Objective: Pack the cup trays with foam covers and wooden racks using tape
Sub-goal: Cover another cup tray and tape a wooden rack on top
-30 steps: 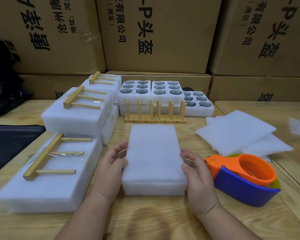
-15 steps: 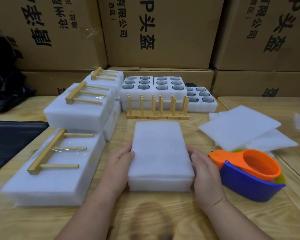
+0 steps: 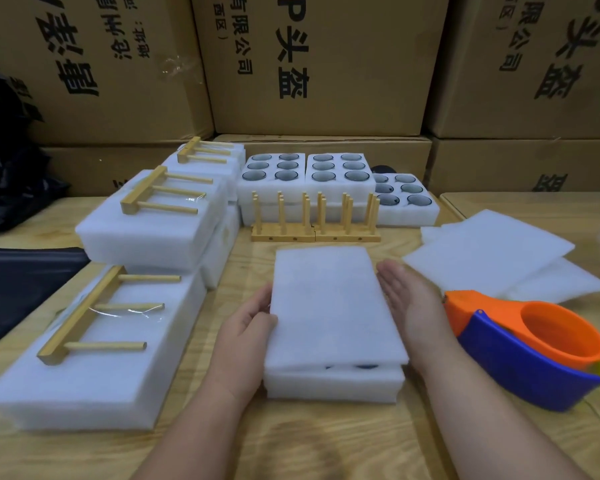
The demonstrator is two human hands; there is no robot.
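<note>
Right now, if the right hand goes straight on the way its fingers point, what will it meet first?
Probably the wooden racks standing upright behind the covered tray. The right hand lies open beside the foam cover, fingers pointing away from the person. The bare table comes before the racks; depth is uncertain.

the right hand [image 3: 407,303] has let go and opened flat, and the foam cover [image 3: 333,306] now lifts at its near edge.
</note>
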